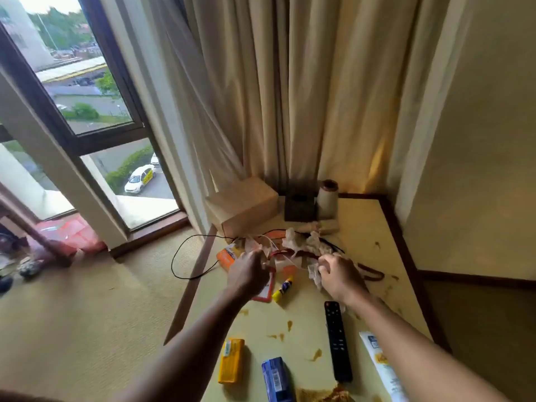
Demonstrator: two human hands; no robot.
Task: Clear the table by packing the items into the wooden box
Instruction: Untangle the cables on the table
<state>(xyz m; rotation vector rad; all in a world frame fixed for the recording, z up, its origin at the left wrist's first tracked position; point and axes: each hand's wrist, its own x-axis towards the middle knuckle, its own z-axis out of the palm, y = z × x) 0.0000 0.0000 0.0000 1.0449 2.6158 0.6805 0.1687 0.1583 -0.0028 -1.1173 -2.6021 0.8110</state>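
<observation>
Blue rectangular packet [277,380] lies nearest on cream counter [362,227]. Left hand [248,274] pinches tangled white cords [272,245], right hand [338,275] clutches crumpled white tissue [314,273], near pale wooden box [246,207]. Likely light, limp, snag-prone: gather bunched.

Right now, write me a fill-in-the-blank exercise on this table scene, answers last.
1. The long slim remote control lying right of the blue packet is ___ in colour.
2. The flat rectangular packet left of that blue packet is ___.
3. The light wooden box stands at the yellowish table's far ___ corner.
4. The left hand pinches a thin white cord; the right hand grips crumpled tissue paper coloured ___.
Answers: black; yellow; left; white.
</observation>
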